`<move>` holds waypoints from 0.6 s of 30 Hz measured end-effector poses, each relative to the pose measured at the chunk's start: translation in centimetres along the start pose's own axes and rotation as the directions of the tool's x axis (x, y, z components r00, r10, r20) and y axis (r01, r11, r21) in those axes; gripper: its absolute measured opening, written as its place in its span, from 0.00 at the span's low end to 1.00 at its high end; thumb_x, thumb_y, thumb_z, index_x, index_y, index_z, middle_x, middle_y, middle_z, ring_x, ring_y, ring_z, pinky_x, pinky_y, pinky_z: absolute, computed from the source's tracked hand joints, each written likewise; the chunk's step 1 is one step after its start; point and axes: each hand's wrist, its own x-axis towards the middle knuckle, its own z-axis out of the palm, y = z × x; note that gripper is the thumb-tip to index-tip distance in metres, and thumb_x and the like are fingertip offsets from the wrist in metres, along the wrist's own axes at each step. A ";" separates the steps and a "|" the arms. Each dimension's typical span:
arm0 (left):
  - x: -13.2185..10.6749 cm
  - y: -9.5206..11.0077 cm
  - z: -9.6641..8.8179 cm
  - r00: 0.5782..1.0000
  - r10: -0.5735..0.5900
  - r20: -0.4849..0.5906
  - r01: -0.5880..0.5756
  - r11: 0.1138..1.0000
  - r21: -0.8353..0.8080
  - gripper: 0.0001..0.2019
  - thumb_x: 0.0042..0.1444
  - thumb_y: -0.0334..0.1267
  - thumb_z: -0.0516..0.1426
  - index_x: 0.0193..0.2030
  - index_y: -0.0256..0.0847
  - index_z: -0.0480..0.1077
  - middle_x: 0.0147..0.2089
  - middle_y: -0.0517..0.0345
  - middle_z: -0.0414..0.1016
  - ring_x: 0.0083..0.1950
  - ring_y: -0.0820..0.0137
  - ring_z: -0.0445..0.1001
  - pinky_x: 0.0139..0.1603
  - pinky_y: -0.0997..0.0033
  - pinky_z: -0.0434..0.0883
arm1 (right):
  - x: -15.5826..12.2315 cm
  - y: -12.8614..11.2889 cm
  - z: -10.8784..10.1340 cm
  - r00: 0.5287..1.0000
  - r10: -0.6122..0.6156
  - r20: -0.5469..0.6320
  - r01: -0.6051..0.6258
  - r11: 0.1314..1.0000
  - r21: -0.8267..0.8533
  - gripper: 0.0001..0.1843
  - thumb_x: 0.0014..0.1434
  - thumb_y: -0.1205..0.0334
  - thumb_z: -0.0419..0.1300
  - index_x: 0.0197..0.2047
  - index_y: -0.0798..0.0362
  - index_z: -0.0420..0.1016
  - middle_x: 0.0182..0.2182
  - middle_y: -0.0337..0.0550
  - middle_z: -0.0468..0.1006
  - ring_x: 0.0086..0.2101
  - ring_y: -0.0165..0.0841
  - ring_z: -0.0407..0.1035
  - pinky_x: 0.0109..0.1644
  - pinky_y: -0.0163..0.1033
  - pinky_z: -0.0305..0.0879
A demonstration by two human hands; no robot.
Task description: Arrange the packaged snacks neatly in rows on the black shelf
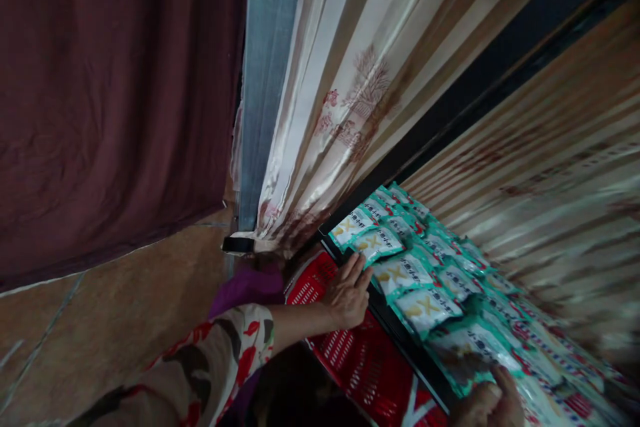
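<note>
My left hand [349, 295] reaches out from a floral sleeve, fingers stretched flat against the near edge of a row of green and white packets [406, 275]. The packets lie overlapping on a dark-edged shelf [390, 323]. My right hand [487, 401] shows at the bottom edge, fingers resting on a packet [475, 347] further along the row; whether it grips it is unclear. Beyond those lie several paler packets with red and blue print [545, 360].
A red plastic basket [360, 353] sits below the shelf under my left hand. A pale patterned curtain [350, 93] hangs behind the packets, a dark maroon cloth [110, 93] at left. Brown tiled floor [115, 307] at lower left. A striped corrugated surface [550, 167] rises at right.
</note>
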 end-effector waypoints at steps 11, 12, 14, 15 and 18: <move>-0.4 2.9 1.5 0.998 0.046 -0.045 -0.044 0.998 0.046 0.28 0.60 0.35 0.45 0.67 0.32 0.49 0.72 0.45 0.43 0.73 0.61 0.34 0.70 0.55 0.49 | 0.0 2.4 -1.6 0.995 -0.097 0.025 0.096 0.994 0.045 0.41 0.64 0.42 0.34 0.61 0.70 0.60 0.56 0.69 0.66 0.57 0.55 0.60 0.60 0.58 0.55; -0.4 3.2 1.8 0.998 0.045 -0.042 -0.043 0.998 0.046 0.28 0.60 0.35 0.45 0.67 0.32 0.49 0.71 0.45 0.44 0.72 0.61 0.34 0.70 0.54 0.49 | 0.1 2.5 -1.7 0.995 -0.093 0.028 0.092 0.995 0.049 0.40 0.64 0.42 0.34 0.61 0.69 0.61 0.56 0.68 0.66 0.57 0.55 0.60 0.59 0.58 0.55; -0.1 3.9 2.4 0.998 0.051 -0.035 -0.049 0.998 0.050 0.27 0.60 0.35 0.45 0.66 0.31 0.51 0.71 0.43 0.45 0.72 0.60 0.34 0.70 0.54 0.49 | 0.2 2.8 -1.9 0.995 -0.099 0.027 0.097 0.993 0.065 0.39 0.64 0.44 0.34 0.61 0.67 0.61 0.56 0.66 0.66 0.57 0.54 0.61 0.59 0.58 0.56; 0.1 4.4 2.8 0.998 0.056 -0.035 -0.054 0.997 0.052 0.27 0.60 0.35 0.45 0.66 0.31 0.51 0.71 0.43 0.45 0.72 0.60 0.33 0.70 0.53 0.49 | 0.3 3.0 -2.0 0.995 -0.103 0.017 0.102 0.992 0.073 0.39 0.64 0.44 0.34 0.61 0.67 0.61 0.56 0.66 0.66 0.56 0.54 0.61 0.59 0.58 0.56; 0.9 5.9 4.0 0.996 0.081 -0.044 -0.079 0.996 0.044 0.27 0.60 0.36 0.45 0.67 0.34 0.49 0.72 0.45 0.40 0.73 0.59 0.33 0.70 0.51 0.49 | 0.3 3.4 -2.3 0.997 -0.079 -0.017 0.080 0.994 0.080 0.38 0.65 0.45 0.34 0.62 0.66 0.61 0.56 0.66 0.67 0.56 0.54 0.62 0.58 0.58 0.57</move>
